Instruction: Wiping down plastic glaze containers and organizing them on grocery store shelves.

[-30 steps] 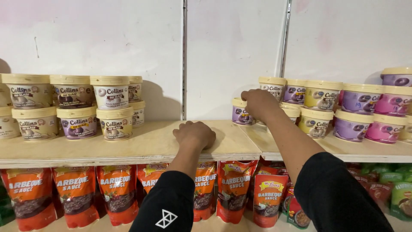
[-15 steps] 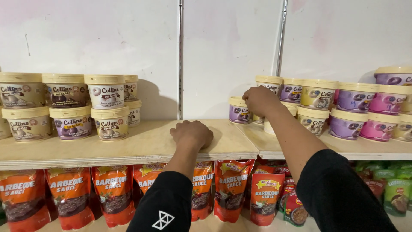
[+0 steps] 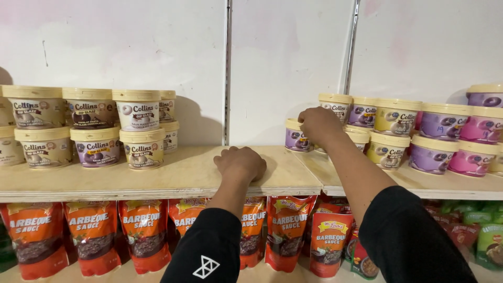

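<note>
At the left end of my pale plywood shelf (image 3: 173, 175) I count about ten round plastic tubs with cream lids (image 3: 137, 109), stacked two high, though more run past the edge. At the right end stand ten or so more tubs in purple, yellow and pink (image 3: 443, 121), also two high.

My left hand (image 3: 240, 163) lies knuckles up on the bare wood near the shelf's front edge, fingers curled under into a loose fist, gripping nothing. My right hand (image 3: 318, 124) is up at the left end of the right-hand group, fingers bent over and touching a small purple tub with a cream lid (image 3: 296, 137); whether they have closed on it I cannot tell, since my knuckles hide the fingertips.

Below the shelf's front edge hang seven or so red sauce pouches (image 3: 145, 230), with green packets (image 3: 479, 230) at the far right. Behind everything is a white wall (image 3: 283, 63) with two metal upright rails (image 3: 227, 73).
</note>
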